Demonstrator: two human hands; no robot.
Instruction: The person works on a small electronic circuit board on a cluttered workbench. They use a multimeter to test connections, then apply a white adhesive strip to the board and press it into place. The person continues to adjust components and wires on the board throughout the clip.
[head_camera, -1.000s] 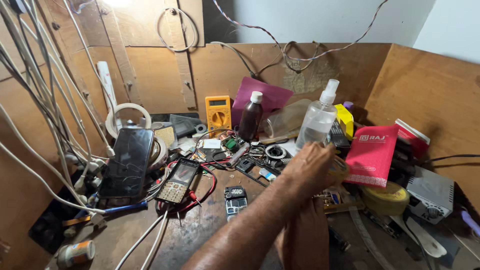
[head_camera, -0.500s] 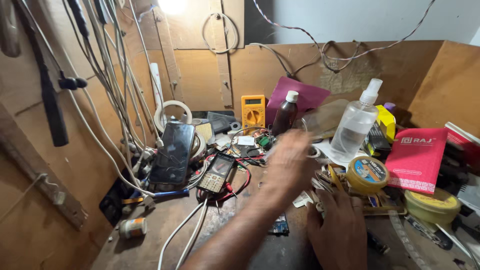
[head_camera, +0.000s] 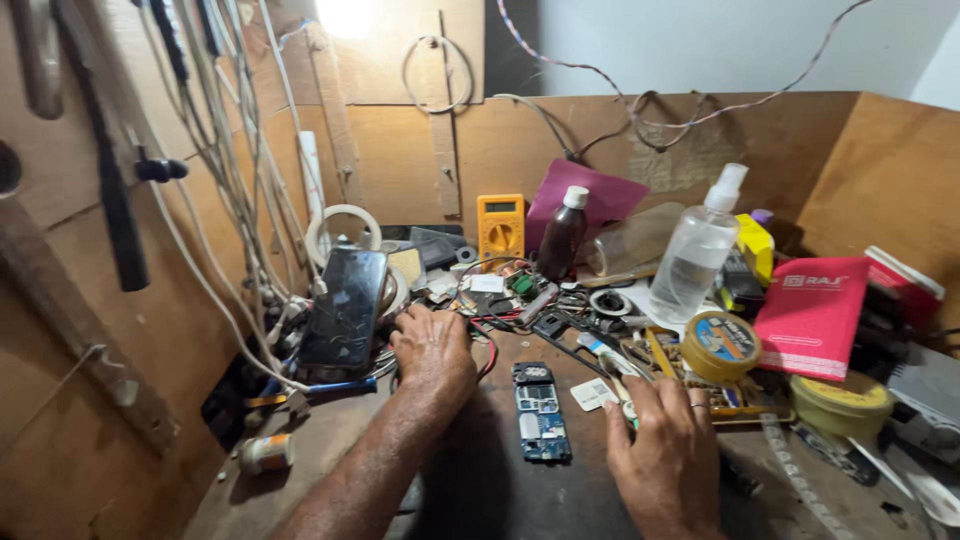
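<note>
A cluttered wooden workbench (head_camera: 300, 470) is filling the frame, with a cracked black smartphone (head_camera: 345, 305) leaning at centre left and a clear plastic spray bottle (head_camera: 695, 250) standing at upper right. The left hand (head_camera: 432, 345) is lying knuckles-up at centre on a tangle of red and black wires (head_camera: 487, 340), its fingers curled under so I cannot tell what they are gripping. The right hand (head_camera: 665, 455) is resting at lower right with fingers loosely spread, fingertips on small parts, just right of the bare blue phone circuit board (head_camera: 538, 412) lying flat between both hands.
</note>
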